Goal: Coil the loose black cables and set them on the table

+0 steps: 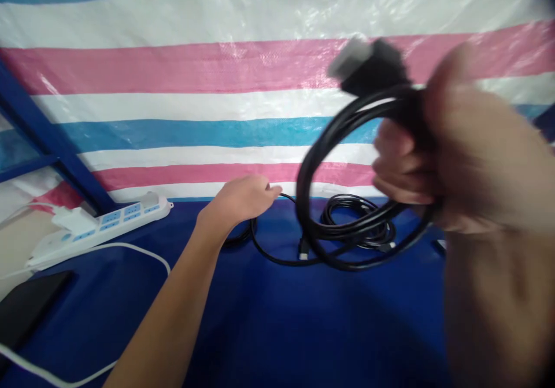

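My right hand (416,139), raised close to the camera and blurred, is wrapped around a coiled black cable (306,203). A black plug with a pale end (368,67) sticks out above that coil, too smeared to tell its kind. My left hand (245,200) is over the back of the blue table (277,318), its fingers curled and closed on a black cable (286,196). Part of a dark loop (238,239) shows beneath it. Between the hands, on the table, lies a black plug with a metal tip (304,249), resembling an HDMI plug.
Another coiled black cable (385,232) lies behind the raised coil. On the left are a white power strip (108,226) with an adapter (76,220), a white cord (143,251) and a flat black device (34,301). A striped plastic sheet (195,70) hangs behind, beside a blue frame (56,145).
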`<action>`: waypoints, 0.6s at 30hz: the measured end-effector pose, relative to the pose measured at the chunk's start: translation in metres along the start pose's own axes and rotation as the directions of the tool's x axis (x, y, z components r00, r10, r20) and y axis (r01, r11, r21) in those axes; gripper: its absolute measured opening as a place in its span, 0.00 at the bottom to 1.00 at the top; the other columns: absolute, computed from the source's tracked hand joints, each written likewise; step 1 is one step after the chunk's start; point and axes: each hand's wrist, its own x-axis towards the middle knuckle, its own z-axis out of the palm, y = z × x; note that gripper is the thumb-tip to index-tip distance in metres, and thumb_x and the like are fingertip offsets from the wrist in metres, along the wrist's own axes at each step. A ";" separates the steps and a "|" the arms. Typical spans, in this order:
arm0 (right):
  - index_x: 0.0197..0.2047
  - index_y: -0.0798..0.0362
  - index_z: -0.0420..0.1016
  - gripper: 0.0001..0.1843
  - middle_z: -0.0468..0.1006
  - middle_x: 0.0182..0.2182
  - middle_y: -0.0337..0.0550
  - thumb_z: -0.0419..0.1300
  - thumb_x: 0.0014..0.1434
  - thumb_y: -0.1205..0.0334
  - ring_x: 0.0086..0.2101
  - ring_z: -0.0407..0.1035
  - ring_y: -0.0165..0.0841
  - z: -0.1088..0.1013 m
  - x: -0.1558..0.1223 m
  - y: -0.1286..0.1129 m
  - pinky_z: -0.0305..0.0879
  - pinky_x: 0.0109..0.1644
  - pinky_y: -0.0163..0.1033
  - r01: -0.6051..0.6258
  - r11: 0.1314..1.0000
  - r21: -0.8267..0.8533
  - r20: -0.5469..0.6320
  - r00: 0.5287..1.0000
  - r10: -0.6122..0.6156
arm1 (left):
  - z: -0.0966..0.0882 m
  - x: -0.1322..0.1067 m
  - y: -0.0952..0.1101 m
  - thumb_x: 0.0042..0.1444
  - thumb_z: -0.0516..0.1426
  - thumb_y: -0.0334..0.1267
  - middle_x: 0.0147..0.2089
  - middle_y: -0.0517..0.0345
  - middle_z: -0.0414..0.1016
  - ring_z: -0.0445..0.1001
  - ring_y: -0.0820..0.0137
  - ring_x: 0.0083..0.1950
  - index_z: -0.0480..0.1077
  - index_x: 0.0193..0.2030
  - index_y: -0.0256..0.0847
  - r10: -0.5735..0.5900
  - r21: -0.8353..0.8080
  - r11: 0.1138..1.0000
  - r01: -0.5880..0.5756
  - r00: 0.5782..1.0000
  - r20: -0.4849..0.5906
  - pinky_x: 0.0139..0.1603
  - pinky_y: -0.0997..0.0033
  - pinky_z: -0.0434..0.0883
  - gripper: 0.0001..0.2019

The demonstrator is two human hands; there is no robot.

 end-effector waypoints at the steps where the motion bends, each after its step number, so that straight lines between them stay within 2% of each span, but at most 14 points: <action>1: 0.18 0.54 0.57 0.30 0.48 0.11 0.31 0.56 0.50 0.34 0.10 0.44 0.20 0.010 -0.001 -0.001 0.37 0.10 0.30 -0.007 0.999 0.035 0.029 1.000 0.006 | -0.003 -0.002 0.006 0.54 0.51 0.48 0.28 0.52 0.72 0.70 0.69 0.31 0.66 0.22 0.38 0.026 -0.025 0.999 -0.028 0.998 -0.065 0.29 0.73 0.62 0.17; 3: 0.17 0.55 0.58 0.31 0.48 0.11 0.32 0.56 0.49 0.34 0.11 0.44 0.19 0.022 -0.002 0.002 0.36 0.10 0.29 -0.041 0.999 0.019 0.072 0.997 0.040 | -0.010 -0.008 0.018 0.59 0.45 0.51 0.35 0.52 0.74 0.72 0.69 0.35 0.69 0.32 0.39 0.071 -0.170 0.981 -0.091 0.990 -0.123 0.31 0.74 0.65 0.20; 4: 0.17 0.55 0.58 0.31 0.49 0.11 0.32 0.55 0.50 0.34 0.11 0.44 0.19 0.024 -0.002 0.005 0.36 0.11 0.29 -0.044 0.999 -0.022 0.109 0.993 0.046 | -0.015 -0.013 0.024 0.59 0.43 0.52 0.38 0.52 0.75 0.73 0.69 0.33 0.70 0.37 0.40 0.093 -0.355 0.927 -0.121 0.991 -0.096 0.30 0.74 0.66 0.21; 5: 0.18 0.55 0.60 0.30 0.50 0.11 0.32 0.54 0.52 0.35 0.11 0.44 0.19 0.025 -0.002 0.007 0.36 0.11 0.29 -0.031 0.996 -0.081 0.158 0.987 0.043 | -0.020 -0.019 0.029 0.59 0.42 0.55 0.37 0.53 0.76 0.73 0.70 0.30 0.70 0.40 0.40 0.143 -0.509 0.852 -0.123 0.990 0.001 0.28 0.73 0.67 0.24; 6: 0.18 0.55 0.61 0.29 0.51 0.10 0.31 0.53 0.55 0.37 0.11 0.43 0.18 0.026 -0.001 0.010 0.37 0.12 0.28 0.001 0.990 -0.138 0.220 0.975 0.030 | -0.024 -0.025 0.034 0.58 0.41 0.58 0.36 0.53 0.77 0.73 0.70 0.26 0.70 0.40 0.40 0.200 -0.597 0.797 -0.092 0.973 0.118 0.27 0.72 0.68 0.26; 7: 0.18 0.55 0.63 0.29 0.52 0.10 0.31 0.51 0.57 0.39 0.11 0.43 0.18 0.026 -0.001 0.011 0.39 0.13 0.28 0.053 0.982 -0.181 0.298 0.955 0.003 | -0.028 -0.031 0.037 0.58 0.41 0.60 0.34 0.53 0.77 0.72 0.70 0.24 0.71 0.39 0.39 0.236 -0.626 0.776 -0.070 0.954 0.185 0.26 0.72 0.69 0.28; 9: 0.18 0.56 0.67 0.29 0.61 0.11 0.33 0.47 0.62 0.45 0.12 0.48 0.17 0.027 -0.001 0.010 0.48 0.17 0.26 0.169 0.963 -0.208 0.465 0.884 -0.055 | -0.033 -0.041 0.043 0.58 0.42 0.60 0.29 0.54 0.76 0.73 0.69 0.24 0.72 0.35 0.38 0.280 -0.580 0.812 -0.055 0.910 0.305 0.26 0.72 0.69 0.28; 11: 0.19 0.56 0.72 0.31 0.72 0.18 0.36 0.44 0.65 0.49 0.19 0.61 0.19 0.029 -0.003 0.008 0.59 0.27 0.26 0.230 0.953 -0.198 0.563 0.822 -0.082 | -0.032 -0.047 0.046 0.58 0.47 0.55 0.27 0.58 0.74 0.74 0.69 0.26 0.71 0.41 0.41 0.281 -0.502 0.863 -0.055 0.878 0.387 0.27 0.73 0.70 0.21; 13: 0.24 0.55 0.77 0.29 0.78 0.27 0.38 0.43 0.66 0.52 0.30 0.70 0.21 0.031 -0.005 0.006 0.63 0.38 0.26 0.231 0.953 -0.196 0.607 0.792 -0.067 | -0.028 -0.047 0.046 0.56 0.53 0.48 0.26 0.61 0.73 0.75 0.69 0.28 0.67 0.48 0.44 0.280 -0.442 0.895 -0.058 0.845 0.456 0.28 0.73 0.70 0.16; 14: 0.26 0.54 0.79 0.29 0.79 0.30 0.37 0.43 0.66 0.53 0.33 0.71 0.22 0.031 -0.006 0.006 0.63 0.41 0.25 0.215 0.956 -0.201 0.609 0.791 -0.049 | -0.026 -0.045 0.045 0.55 0.54 0.45 0.26 0.61 0.73 0.75 0.69 0.29 0.66 0.49 0.44 0.283 -0.419 0.906 -0.066 0.830 0.480 0.28 0.74 0.70 0.16; 16: 0.30 0.52 0.80 0.28 0.79 0.30 0.36 0.42 0.67 0.53 0.33 0.72 0.21 0.031 -0.007 0.007 0.62 0.41 0.25 0.181 0.959 -0.216 0.603 0.798 -0.015 | -0.020 -0.042 0.043 0.53 0.56 0.43 0.24 0.60 0.72 0.75 0.69 0.29 0.67 0.45 0.42 0.293 -0.372 0.922 -0.106 0.818 0.495 0.26 0.76 0.69 0.14; 18: 0.28 0.52 0.79 0.27 0.77 0.24 0.34 0.43 0.66 0.53 0.27 0.70 0.19 0.031 -0.007 0.008 0.62 0.36 0.24 0.175 0.949 -0.262 0.536 0.844 -0.008 | -0.015 -0.039 0.041 0.53 0.55 0.41 0.22 0.61 0.69 0.73 0.71 0.25 0.67 0.43 0.41 0.293 -0.339 0.929 -0.147 0.852 0.433 0.22 0.77 0.65 0.11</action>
